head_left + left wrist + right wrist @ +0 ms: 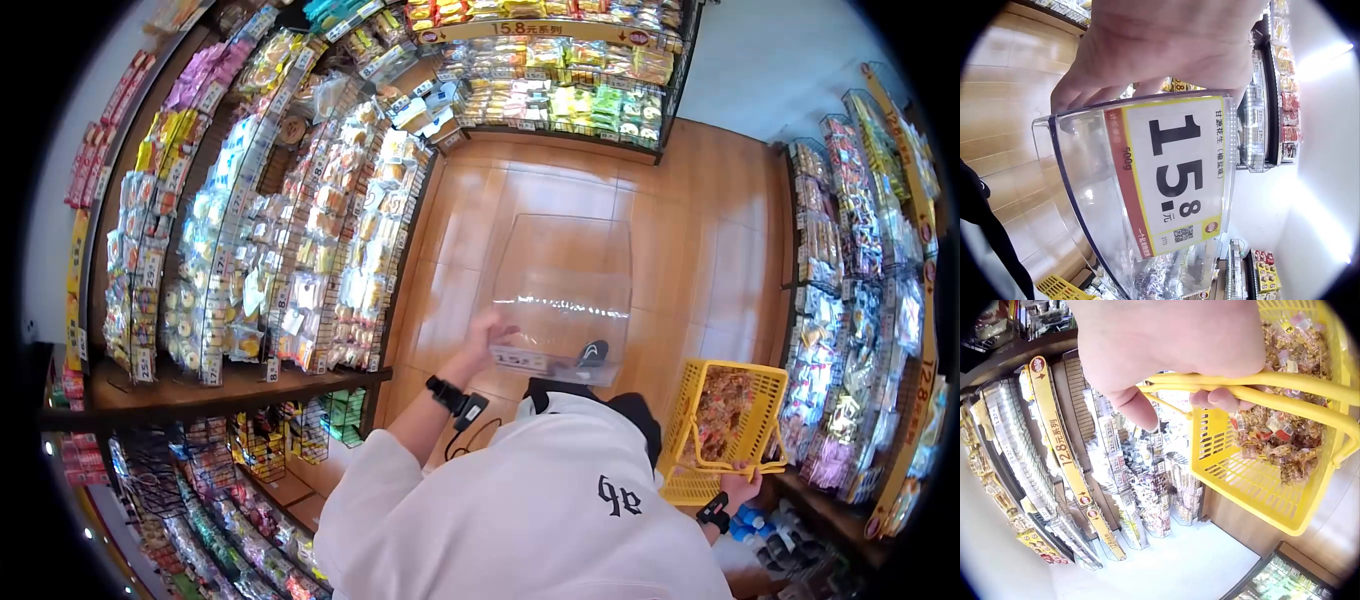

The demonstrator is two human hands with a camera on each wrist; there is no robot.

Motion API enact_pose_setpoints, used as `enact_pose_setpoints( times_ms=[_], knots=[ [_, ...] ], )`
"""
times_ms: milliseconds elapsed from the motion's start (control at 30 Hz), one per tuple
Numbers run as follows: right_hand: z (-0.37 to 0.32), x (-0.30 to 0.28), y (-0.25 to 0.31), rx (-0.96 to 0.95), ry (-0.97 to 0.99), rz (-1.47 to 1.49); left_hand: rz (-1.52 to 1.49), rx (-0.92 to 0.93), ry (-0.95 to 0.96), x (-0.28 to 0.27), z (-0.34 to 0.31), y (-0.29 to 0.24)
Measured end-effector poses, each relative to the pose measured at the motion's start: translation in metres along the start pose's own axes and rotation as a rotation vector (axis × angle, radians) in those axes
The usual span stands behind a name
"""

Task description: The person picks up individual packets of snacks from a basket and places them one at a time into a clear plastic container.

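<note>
Holding clear bin point(1094, 181) by one edge, curled left grip point(1172, 50) could let its unsupported far side sag; right grip point(1172, 344) wrapped round yellow basket handles point(1297, 380).

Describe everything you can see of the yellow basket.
The basket is yellow and looks like plastic, with slotted walls and two handle bars. It hangs near the right-hand shelves, its bars gripped together by the right hand. Many small wrapped pieces, brownish with some red and white, lie inside.
</note>
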State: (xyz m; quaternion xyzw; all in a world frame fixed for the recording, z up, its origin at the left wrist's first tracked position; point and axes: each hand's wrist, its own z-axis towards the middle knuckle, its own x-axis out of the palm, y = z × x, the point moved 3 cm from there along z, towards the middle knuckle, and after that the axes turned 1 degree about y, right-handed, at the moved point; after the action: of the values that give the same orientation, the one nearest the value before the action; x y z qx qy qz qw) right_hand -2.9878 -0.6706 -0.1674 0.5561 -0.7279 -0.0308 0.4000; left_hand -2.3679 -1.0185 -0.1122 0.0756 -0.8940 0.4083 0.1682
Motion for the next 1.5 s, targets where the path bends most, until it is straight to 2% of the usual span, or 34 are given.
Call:
enact_pose_setpoints(
  times_ms=[67,133,167,200,267,367,400,467,500,533,567,600,633,667,700,733,800,900,1067,1200,1267,1367,1400,1500],
  knots=[
    [0.042,0.003,0.005,-0.001,0.037,-0.016,-0.015,0.024,0.039,0.029,0.043,-0.014],
    [0.085,0.021,0.021,0.022,0.096,-0.003,-0.006,0.006,0.11,0.088,0.098,-0.029],
    [0.101,0.035,0.026,-0.018,-0.005,0.028,0.003,0.0,0.119,0.117,0.116,-0.044],
    [0.121,0.048,0.032,-0.039,-0.005,0.017,0.014,0.003,0.115,0.14,0.136,-0.062],
    [0.154,0.067,0.039,0.017,0.0,0.006,0.137,0.042,0.119,0.187,0.178,-0.076],
    [0.241,0.075,0.052,0.084,0.054,0.001,0.298,0.061,0.095,0.229,0.236,-0.09],
    [0.262,0.085,0.051,0.124,0.045,-0.096,0.359,0.056,0.122,0.256,0.261,-0.091],
    [0.311,0.082,0.05,0.206,0.086,-0.089,0.39,0.155,0.16,0.285,0.275,-0.109],
    [0.286,0.132,0.052,0.029,0.071,-0.129,0.41,0.114,0.132,0.285,0.306,-0.1],
    [0.302,0.148,0.051,0.033,0.034,-0.107,0.45,0.07,0.133,0.314,0.312,-0.113],
    [0.317,0.164,0.052,0.036,-0.002,-0.085,0.463,0.104,0.193,0.35,0.311,-0.124],
    [0.369,0.13,0.05,0.033,-0.112,-0.039,0.448,0.072,0.208,0.372,0.327,-0.126],
    [0.378,0.138,0.06,0.032,-0.107,-0.014,0.446,0.006,0.171,0.405,0.332,-0.135],
    [0.387,0.152,0.065,0.045,-0.098,0.004,0.465,-0.011,0.21,0.43,0.347,-0.135],
    [0.403,0.143,0.063,0.035,-0.154,0.026,0.493,-0.029,0.232,0.442,0.355,-0.138],
    [0.421,0.141,0.062,0.023,-0.206,0.044,0.513,-0.044,0.255,0.461,0.373,-0.149],
    [0.437,0.173,0.077,-0.07,-0.299,0.017,0.551,-0.105,0.283,0.511,0.414,-0.154],
    [0.495,0.182,0.079,-0.091,-0.308,0.026,0.63,-0.164,0.325,0.567,0.477,-0.153],
    [0.578,0.192,0.033,-0.11,-0.327,0.128,0.793,-0.239,0.537,0.639,0.607,-0.163],
    [0.657,0.194,-0.011,-0.194,-0.424,0.169,0.834,-0.255,0.706,0.713,0.66,-0.172],
    [0.691,0.19,-0.03,-0.176,-0.516,0.163,0.892,-0.237,0.716,0.721,0.689,-0.177],
    [0.734,0.185,-0.061,-0.177,-0.545,0.152,0.94,-0.25,0.667,0.726,0.725,-0.18],
    [0.747,0.18,-0.061,-0.204,-0.52,0.132,0.823,-0.299,0.638,0.729,0.735,-0.173],
    [0.775,0.178,-0.081,-0.268,-0.447,0.121,0.814,-0.369,0.594,0.728,0.772,-0.169]
  ],
)
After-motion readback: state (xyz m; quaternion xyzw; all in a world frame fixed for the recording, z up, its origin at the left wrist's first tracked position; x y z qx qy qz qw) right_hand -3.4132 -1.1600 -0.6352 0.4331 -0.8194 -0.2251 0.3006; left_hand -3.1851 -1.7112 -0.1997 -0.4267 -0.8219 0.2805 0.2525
